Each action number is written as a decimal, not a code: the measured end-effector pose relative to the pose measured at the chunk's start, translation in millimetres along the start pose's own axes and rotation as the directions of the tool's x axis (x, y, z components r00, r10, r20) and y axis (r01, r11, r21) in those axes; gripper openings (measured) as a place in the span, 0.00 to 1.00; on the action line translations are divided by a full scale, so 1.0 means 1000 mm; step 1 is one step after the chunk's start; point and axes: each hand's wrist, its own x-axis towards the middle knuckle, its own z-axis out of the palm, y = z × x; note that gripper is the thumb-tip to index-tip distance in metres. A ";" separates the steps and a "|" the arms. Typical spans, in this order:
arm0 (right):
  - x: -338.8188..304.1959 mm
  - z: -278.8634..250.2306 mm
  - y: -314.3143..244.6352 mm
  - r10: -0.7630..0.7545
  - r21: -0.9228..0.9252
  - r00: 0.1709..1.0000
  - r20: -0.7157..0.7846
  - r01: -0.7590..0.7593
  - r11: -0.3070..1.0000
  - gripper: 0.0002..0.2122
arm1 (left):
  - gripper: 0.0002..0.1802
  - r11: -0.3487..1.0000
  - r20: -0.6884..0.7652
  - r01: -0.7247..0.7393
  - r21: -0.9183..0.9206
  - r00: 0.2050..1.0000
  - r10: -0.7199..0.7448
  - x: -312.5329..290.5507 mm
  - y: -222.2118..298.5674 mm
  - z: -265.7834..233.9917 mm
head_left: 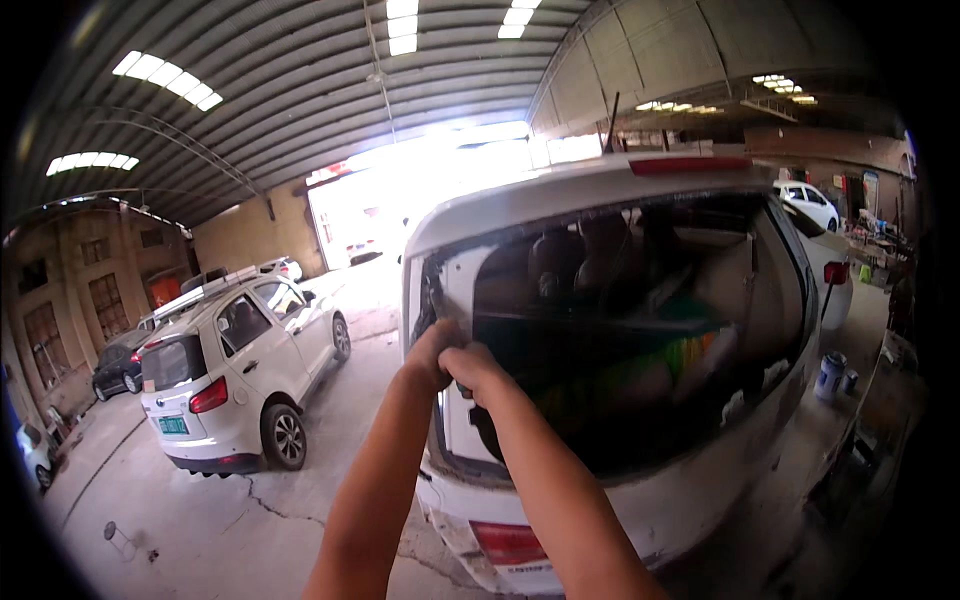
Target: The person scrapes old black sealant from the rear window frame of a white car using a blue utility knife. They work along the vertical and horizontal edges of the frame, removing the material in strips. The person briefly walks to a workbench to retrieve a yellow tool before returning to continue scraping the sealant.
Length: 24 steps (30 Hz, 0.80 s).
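Observation:
At the left edge of a white vehicle's (640, 510) rear window opening (600, 400), my two hands are close together. My left hand (434, 348) is closed, with a dark, narrow piece just above it along the window frame (437, 285); I cannot make out what it is. Closed as well, my right hand (474, 366) presses against the left one, and what its fingers grip is hidden. Dark, ragged residue lines the opening's border. Inside, seat backs (560, 255) and a green and yellow bundle (670, 365) show dimly. Whether glass fills the opening is unclear.
Another white car (240, 360) is parked to the left on the cracked concrete floor (270, 530). A small stool-like stand (112, 533) is at lower left. On the right, a blue and white can (830, 376) sits near a cluttered bench (870, 430).

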 end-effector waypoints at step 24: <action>0.012 0.003 0.012 0.056 0.168 0.996 0.076 -0.068 0.983 0.23 | 0.08 0.620 -0.122 0.623 -0.477 0.652 -0.749 0.000 0.089 0.011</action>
